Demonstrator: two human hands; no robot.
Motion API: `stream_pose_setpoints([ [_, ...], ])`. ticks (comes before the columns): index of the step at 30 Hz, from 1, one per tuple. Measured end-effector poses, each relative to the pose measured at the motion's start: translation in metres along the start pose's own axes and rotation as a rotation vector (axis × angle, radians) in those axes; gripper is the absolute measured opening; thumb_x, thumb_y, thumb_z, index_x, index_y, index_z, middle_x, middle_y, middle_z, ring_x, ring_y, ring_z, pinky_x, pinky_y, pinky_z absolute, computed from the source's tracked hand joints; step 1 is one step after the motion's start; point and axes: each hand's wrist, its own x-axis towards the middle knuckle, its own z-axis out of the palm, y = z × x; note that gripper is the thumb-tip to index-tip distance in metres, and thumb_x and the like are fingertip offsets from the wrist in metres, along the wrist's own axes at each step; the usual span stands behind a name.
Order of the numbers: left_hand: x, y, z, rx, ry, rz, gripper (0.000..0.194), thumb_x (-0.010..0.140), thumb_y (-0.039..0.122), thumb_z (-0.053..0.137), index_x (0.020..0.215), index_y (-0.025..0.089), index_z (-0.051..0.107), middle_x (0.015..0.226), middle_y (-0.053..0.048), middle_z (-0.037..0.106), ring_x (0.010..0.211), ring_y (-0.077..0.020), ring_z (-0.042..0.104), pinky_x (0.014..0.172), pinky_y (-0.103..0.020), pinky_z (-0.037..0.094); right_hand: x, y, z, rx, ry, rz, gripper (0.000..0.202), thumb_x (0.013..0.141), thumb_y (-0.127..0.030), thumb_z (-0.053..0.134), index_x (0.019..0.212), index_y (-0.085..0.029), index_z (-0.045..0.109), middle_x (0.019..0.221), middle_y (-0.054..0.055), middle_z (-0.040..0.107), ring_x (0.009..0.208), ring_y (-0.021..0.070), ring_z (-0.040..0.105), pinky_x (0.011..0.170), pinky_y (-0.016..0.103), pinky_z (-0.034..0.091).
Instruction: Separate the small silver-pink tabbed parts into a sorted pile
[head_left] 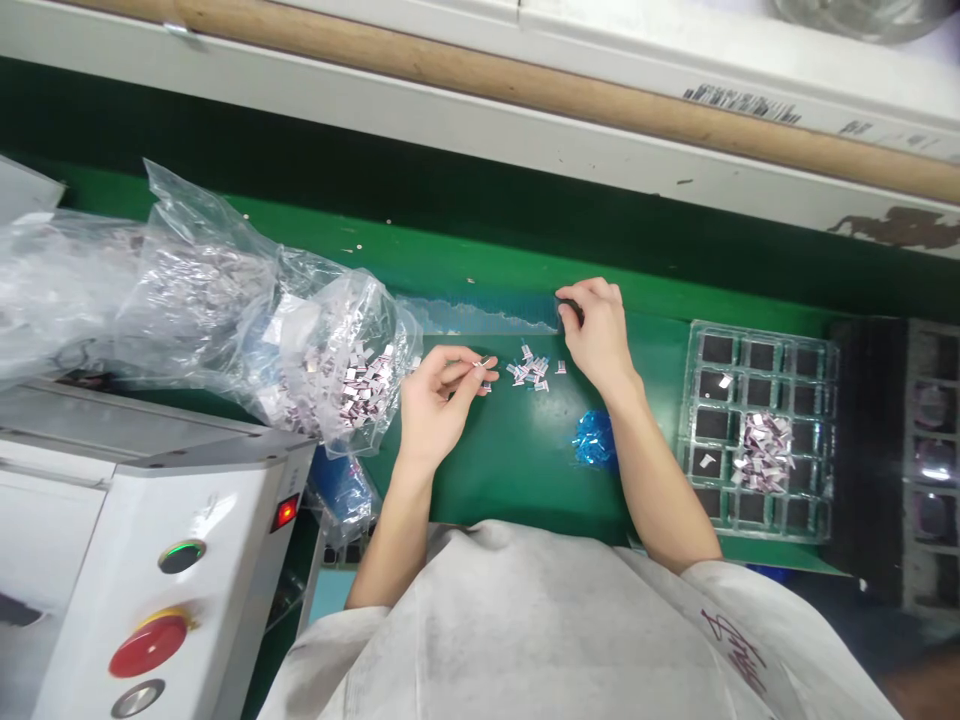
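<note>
My left hand [442, 400] is closed in a pinch on a small silvery part [482, 363], held just above the green mat. A small pile of similar silvery-pink parts [532, 370] lies on the mat between my hands. My right hand [600, 330] is up at the back, its thumb and forefinger closed at a small dark edge [559, 312] by the right end of a clear bluish strip [487, 318]. What exactly these fingers grip is partly hidden. A heap of shiny blue film pieces [592, 438] lies beside my right forearm.
To the left, an open clear plastic bag [360, 310] spills over with many silvery parts [367, 385]. A grey machine with a red button [148, 645] stands at front left. On the right is a clear compartment tray [806, 410] with parts [765, 455] heaped in it.
</note>
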Motion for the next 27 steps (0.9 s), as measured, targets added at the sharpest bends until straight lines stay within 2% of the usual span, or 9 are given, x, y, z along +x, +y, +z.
stream_pose_setpoints([
  [6,0.0,0.003,0.01,-0.088,-0.014,-0.025,0.031,0.092,0.041,0.089,0.098,0.021,0.066,0.102,-0.011,0.087,0.092,-0.0259,0.087,0.071,-0.03,0.068,-0.003,-0.007,-0.005,0.082,0.014,0.037,0.018,0.1,-0.015,0.057,0.099,-0.025,0.072,0.113,0.012,0.072,0.113,0.0324,0.065,0.102,0.055,0.059],
  [11,-0.002,0.001,0.017,-0.154,-0.039,-0.051,0.034,0.092,0.042,0.09,0.097,0.021,0.063,0.107,-0.013,0.088,0.094,-0.0267,0.087,0.078,-0.035,0.072,-0.023,-0.034,-0.019,0.204,0.111,-0.009,0.013,0.104,-0.022,0.057,0.101,-0.026,0.068,0.122,0.012,0.073,0.122,0.0309,0.068,0.104,0.053,0.059],
  [13,-0.003,0.0,0.019,-0.164,-0.045,-0.07,0.036,0.092,0.043,0.089,0.097,0.021,0.062,0.108,-0.013,0.087,0.095,-0.0274,0.087,0.08,-0.037,0.073,-0.033,-0.049,-0.023,0.343,0.056,-0.023,0.01,0.105,-0.025,0.059,0.101,-0.027,0.068,0.117,0.01,0.076,0.114,0.0276,0.072,0.099,0.048,0.061],
  [16,-0.005,-0.002,0.021,-0.168,-0.053,-0.078,0.037,0.092,0.044,0.09,0.097,0.02,0.062,0.107,-0.012,0.087,0.095,-0.0268,0.087,0.082,-0.037,0.074,-0.045,-0.068,-0.027,0.528,-0.112,-0.024,0.006,0.106,-0.025,0.064,0.105,-0.027,0.07,0.109,0.004,0.08,0.099,0.022,0.076,0.094,0.041,0.061],
  [19,-0.005,-0.004,0.021,-0.157,-0.068,-0.072,0.037,0.091,0.046,0.09,0.096,0.02,0.064,0.098,-0.009,0.087,0.093,-0.0252,0.087,0.082,-0.036,0.074,-0.049,-0.079,-0.027,0.591,-0.216,-0.002,0.006,0.106,-0.025,0.065,0.106,-0.026,0.07,0.106,0.002,0.08,0.094,0.0198,0.078,0.089,0.037,0.061],
  [23,-0.005,-0.004,0.021,-0.153,-0.071,-0.071,0.033,0.092,0.043,0.09,0.095,0.02,0.066,0.091,-0.004,0.085,0.086,-0.0218,0.086,0.081,-0.033,0.074,-0.049,-0.081,-0.024,0.571,-0.241,-0.007,0.006,0.106,-0.024,0.065,0.104,-0.025,0.071,0.1,0.001,0.08,0.091,0.02,0.078,0.086,0.037,0.06],
  [27,-0.005,-0.003,0.021,-0.161,-0.07,-0.069,0.032,0.091,0.041,0.091,0.094,0.02,0.066,0.088,-0.003,0.084,0.084,-0.0212,0.086,0.081,-0.033,0.074,-0.048,-0.079,-0.022,0.553,-0.23,-0.041,0.007,0.104,-0.022,0.066,0.103,-0.026,0.071,0.103,0.002,0.08,0.092,0.02,0.076,0.087,0.037,0.06],
])
